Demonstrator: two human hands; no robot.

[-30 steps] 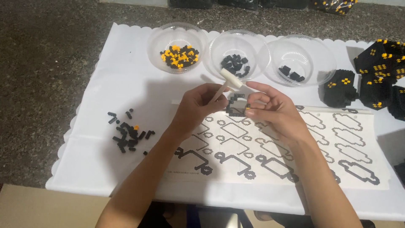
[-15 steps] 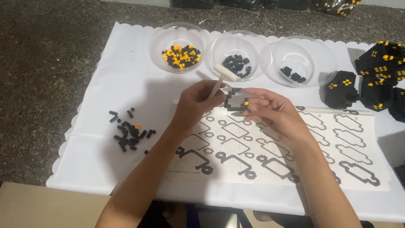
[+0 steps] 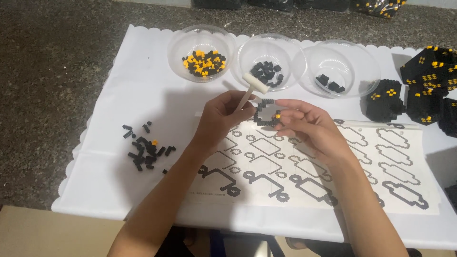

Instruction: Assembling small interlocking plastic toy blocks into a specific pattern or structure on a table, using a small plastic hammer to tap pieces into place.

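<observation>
A small black brick ring [image 3: 266, 113] with one orange stud, held upright above the instruction sheet.

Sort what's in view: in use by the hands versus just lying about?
In use: left hand holding small white mallet; right hand holding black brick ring; instruction sheet beneath.

Lying about: loose brick pile; three clear bowls; finished black-and-yellow builds.

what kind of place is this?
Likely a hobby or piecework table for tiny building bricks: three clear bowls of sorted black and yellow pieces, a printed outline sheet, and finished black-and-yellow models on a white cloth.
</observation>
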